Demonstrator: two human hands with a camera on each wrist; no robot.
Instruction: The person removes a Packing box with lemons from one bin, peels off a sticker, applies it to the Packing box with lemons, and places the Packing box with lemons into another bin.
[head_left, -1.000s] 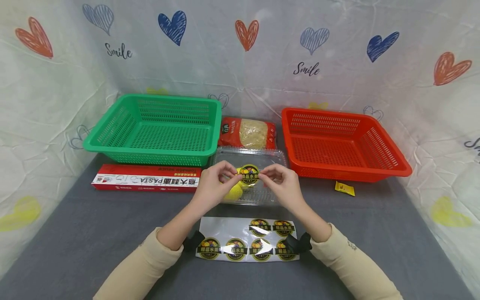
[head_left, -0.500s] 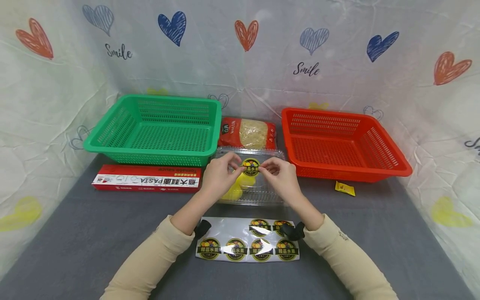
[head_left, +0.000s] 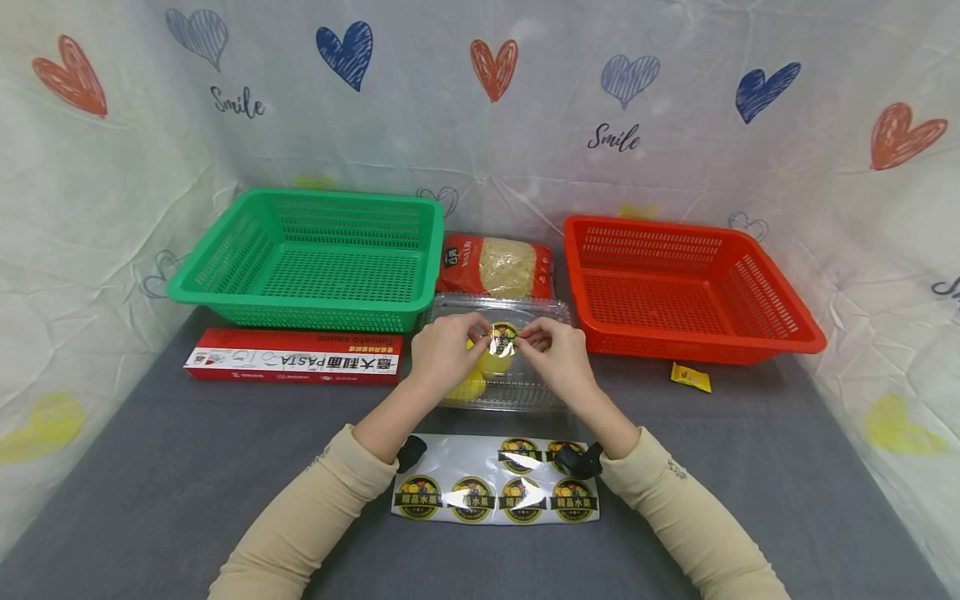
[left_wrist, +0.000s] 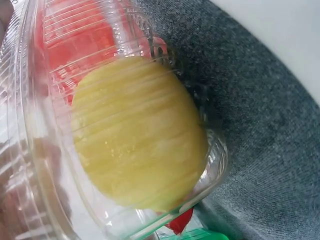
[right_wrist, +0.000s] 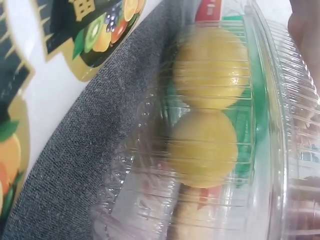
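A round black-and-gold fruit sticker is stretched between both hands over the lid of a clear plastic clamshell box. My left hand pinches its left edge, and my right hand pinches its right edge. Whether the sticker touches the lid cannot be made out. Inside the box sit yellow lemons, at its left side. Through the ribbed wall, the left wrist view shows one lemon up close; two appear in the right wrist view, the nearer lemon below the other.
A sticker sheet lies in front of the box. Behind it is a red food bag. A green basket stands left, a red basket right. A pasta box and a small yellow packet lie on the grey cloth.
Both hands have carried the sticker slightly away from me over the lid, then eased it back a little. The box and baskets have stayed put.
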